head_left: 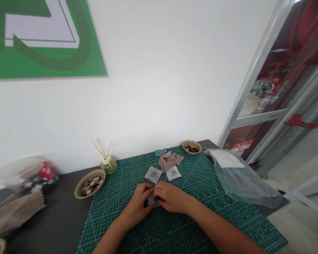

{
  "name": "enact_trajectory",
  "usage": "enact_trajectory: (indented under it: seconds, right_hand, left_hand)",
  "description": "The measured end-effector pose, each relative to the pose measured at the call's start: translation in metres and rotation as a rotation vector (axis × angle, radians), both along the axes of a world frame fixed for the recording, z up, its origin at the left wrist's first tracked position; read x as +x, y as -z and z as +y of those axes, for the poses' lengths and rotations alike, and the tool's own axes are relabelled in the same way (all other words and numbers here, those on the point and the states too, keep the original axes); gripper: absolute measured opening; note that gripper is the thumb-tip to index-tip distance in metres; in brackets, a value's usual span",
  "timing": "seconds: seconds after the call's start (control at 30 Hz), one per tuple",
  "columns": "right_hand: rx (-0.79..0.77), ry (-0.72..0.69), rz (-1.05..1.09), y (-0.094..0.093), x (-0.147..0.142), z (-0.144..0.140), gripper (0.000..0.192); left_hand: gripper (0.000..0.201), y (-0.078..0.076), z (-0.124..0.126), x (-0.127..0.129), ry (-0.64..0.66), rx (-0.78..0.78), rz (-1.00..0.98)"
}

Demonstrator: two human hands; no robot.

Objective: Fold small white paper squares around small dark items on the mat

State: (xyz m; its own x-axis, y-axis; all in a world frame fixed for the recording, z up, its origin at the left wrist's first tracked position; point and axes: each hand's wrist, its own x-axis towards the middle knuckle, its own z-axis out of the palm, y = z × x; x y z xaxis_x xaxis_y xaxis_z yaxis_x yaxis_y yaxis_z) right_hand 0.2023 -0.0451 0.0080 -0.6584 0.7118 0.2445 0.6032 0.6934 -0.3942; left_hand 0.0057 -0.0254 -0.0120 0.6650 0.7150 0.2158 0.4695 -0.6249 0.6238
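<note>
My left hand (136,206) and my right hand (170,197) meet over the green cutting mat (116,211), both pinching a small grey fabric square (151,200) between their fingertips. Most of that square is hidden by my fingers. Just beyond my hands lie two more pale fabric squares (153,174) (173,173), and behind them a crumpled beige cloth (169,160) and a small teal fabric piece (160,152).
A bowl of buttons (89,183) sits at the mat's left edge, a reed diffuser (108,164) behind it, and a smaller bowl (192,147) at the far right. A clear plastic bag (238,176) lies right; a plastic jar (26,174) and beige cloth (13,213) lie left.
</note>
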Motion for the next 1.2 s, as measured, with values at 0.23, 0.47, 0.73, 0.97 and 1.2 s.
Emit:
enact_trajectory:
  seconds: [0.23,0.47,0.73,0.97,1.2]
  right_hand:
    - [-0.021,0.010,0.016,0.0007,0.0036,0.0005,0.013]
    - [-0.019,0.006,0.002,-0.0008,0.0017,-0.0003,0.013]
    - [-0.002,0.085,0.011,0.0002,0.0077,0.0014,0.018]
    - [-0.009,0.089,0.044,0.0031,0.0066,0.0021,0.019]
    - [0.002,0.111,-0.010,0.0011,0.0056,0.0016,0.015]
  left_hand:
    - [0.040,0.0005,0.0002,0.0003,0.001,0.012,-0.008]
    - [0.040,-0.0010,-0.0002,0.0006,-0.001,0.002,-0.003]
    - [0.049,0.0017,0.0005,-0.0008,0.009,-0.001,-0.008]
    - [0.048,0.0020,0.0008,-0.0003,0.006,0.011,-0.002]
    - [0.052,0.0029,0.0014,-0.0012,0.013,-0.014,0.001]
